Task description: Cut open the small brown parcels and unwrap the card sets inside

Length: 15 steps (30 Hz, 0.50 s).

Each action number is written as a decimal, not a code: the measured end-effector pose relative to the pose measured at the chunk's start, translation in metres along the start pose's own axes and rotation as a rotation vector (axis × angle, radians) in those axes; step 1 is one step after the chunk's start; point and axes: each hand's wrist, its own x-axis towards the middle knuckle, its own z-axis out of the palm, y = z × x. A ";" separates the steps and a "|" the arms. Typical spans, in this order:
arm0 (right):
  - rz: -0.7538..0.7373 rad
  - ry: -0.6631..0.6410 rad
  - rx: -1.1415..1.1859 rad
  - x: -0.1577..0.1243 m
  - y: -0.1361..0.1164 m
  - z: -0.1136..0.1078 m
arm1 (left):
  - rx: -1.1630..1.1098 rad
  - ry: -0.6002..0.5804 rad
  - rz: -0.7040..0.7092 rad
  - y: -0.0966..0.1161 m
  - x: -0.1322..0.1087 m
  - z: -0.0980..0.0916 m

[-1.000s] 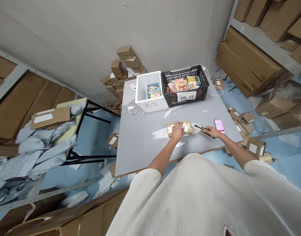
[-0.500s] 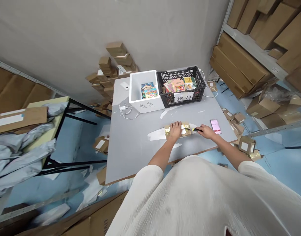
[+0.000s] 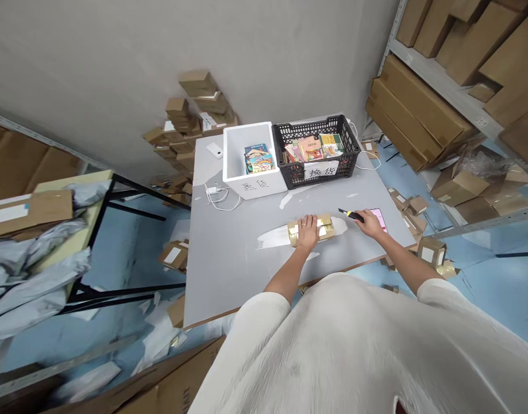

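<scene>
A small taped cardboard box lies on the grey table. My left hand rests over its left half, fingers bent across the top, holding it down. Strips of shiny tape and a pale patch show on the box. In my right hand is a black and yellow utility knife, its blade out and pointing left, apart from the box. Beneath that hand, a phone with a pink screen is partly covered.
Behind the box stand a white foam bin and a black plastic crate, both holding books. A white cable lies at the left. Cartons fill the shelf at right; grey parcels lie at left.
My right hand has drawn the knife away from the box, up and to the right, over part of the phone. My left hand stays on the box.
</scene>
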 end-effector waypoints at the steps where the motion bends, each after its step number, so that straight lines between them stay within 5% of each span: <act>1: -0.001 0.005 0.032 0.002 0.005 0.001 | -0.008 -0.005 -0.002 -0.001 0.001 0.001; 8: 0.006 -0.020 0.267 0.020 -0.010 0.025 | -0.077 -0.082 -0.036 -0.004 0.001 0.000; 15: -0.175 -0.107 0.374 0.062 -0.068 0.039 | -0.103 -0.021 -0.119 -0.013 -0.052 -0.009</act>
